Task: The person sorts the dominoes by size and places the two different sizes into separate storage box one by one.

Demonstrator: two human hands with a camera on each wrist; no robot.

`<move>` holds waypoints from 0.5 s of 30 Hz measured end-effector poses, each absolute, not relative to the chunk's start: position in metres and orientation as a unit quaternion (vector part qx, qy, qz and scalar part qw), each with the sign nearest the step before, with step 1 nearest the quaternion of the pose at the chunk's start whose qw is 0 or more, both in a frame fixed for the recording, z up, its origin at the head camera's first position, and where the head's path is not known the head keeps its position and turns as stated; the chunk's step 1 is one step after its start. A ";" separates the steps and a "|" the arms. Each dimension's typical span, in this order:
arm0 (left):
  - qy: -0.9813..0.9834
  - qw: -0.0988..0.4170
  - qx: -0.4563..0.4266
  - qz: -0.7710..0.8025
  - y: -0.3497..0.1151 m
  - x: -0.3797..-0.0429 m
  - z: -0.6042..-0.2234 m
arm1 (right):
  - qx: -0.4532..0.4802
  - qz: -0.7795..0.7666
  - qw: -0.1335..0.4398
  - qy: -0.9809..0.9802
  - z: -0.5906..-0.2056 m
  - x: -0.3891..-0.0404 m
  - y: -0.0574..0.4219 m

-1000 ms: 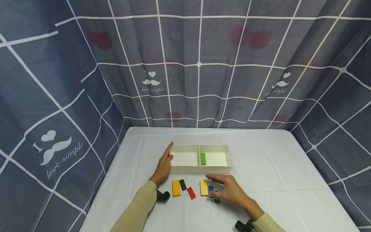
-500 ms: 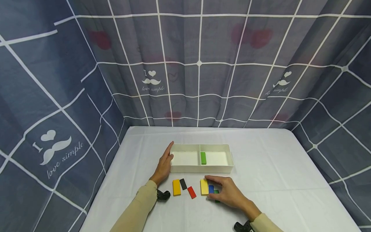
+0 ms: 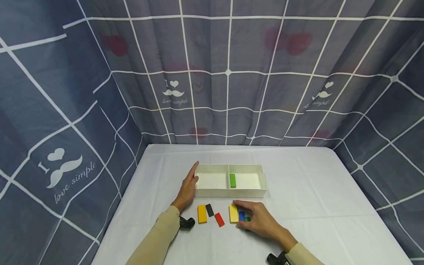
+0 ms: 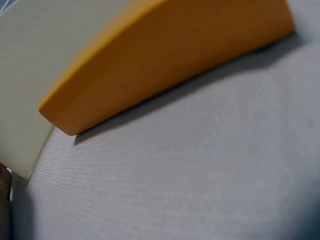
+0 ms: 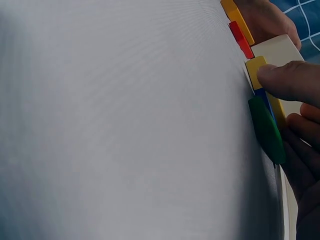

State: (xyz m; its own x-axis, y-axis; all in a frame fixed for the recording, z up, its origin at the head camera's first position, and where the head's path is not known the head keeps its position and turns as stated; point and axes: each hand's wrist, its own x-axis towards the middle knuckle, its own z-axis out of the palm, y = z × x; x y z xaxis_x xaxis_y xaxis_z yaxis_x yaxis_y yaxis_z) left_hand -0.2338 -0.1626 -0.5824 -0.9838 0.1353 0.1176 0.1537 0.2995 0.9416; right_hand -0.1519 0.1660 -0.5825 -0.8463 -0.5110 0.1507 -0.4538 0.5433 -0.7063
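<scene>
Right hand (image 3: 261, 219) has moved slightly left, fingers now pinching the pale yellow block (image 3: 233, 214). Left hand (image 3: 187, 190), visible fingers straight, touches the white box (image 3: 215, 193).

The divided box (image 3: 216, 193) looks like smooth plastic with weak shine. The orange-yellow block (image 4: 175, 55) has a smooth, matt face, similar to painted wood. The tablecloth (image 4: 175, 185) shows a fine weave, and the curtain (image 3: 212, 88) appears as thin, wrinkled fabric.
</scene>
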 end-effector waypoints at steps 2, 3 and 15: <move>-0.805 0.007 -0.089 -0.587 -0.163 -0.234 -0.582 | -0.275 -0.386 0.037 0.880 -0.582 -0.152 0.166; -0.804 0.007 -0.090 -0.588 -0.163 -0.233 -0.581 | -0.274 -0.385 0.038 0.880 -0.582 -0.152 0.166; -0.804 0.003 -0.091 -0.587 -0.163 -0.233 -0.580 | -0.269 -0.387 0.039 0.881 -0.581 -0.151 0.163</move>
